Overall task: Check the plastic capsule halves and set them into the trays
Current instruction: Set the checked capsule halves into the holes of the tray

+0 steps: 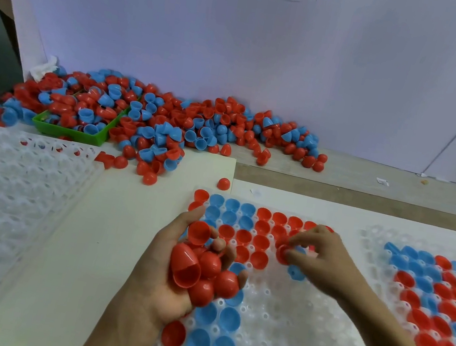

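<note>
Left hand: we see the left hand palm up above the near-left part of the middle tray, its fingers curled round a clutch of red capsule halves, some rim up and some dome up.
Right hand: the right hand reaches over the same tray near its far edge; we see thumb and fingertips pinching one red half at a pocket beside a blue half.
Middle tray: a white pocketed tray at the near middle of the bench; we count red and blue halves filling its far rows and a few blue ones, plus one red, along its near-left side. The rest of its pockets show white.
Right tray: the right tray lies at the bench's right edge, packed with mixed red and blue halves.
Left trays: a stack of white trays sits at the bench's left edge.
Loose pile: a heap of red and blue halves spreads along the far-left edge against the wall, partly covering a green bin.
Strays: one red half sits alone just beyond the middle tray's far edge.
</note>
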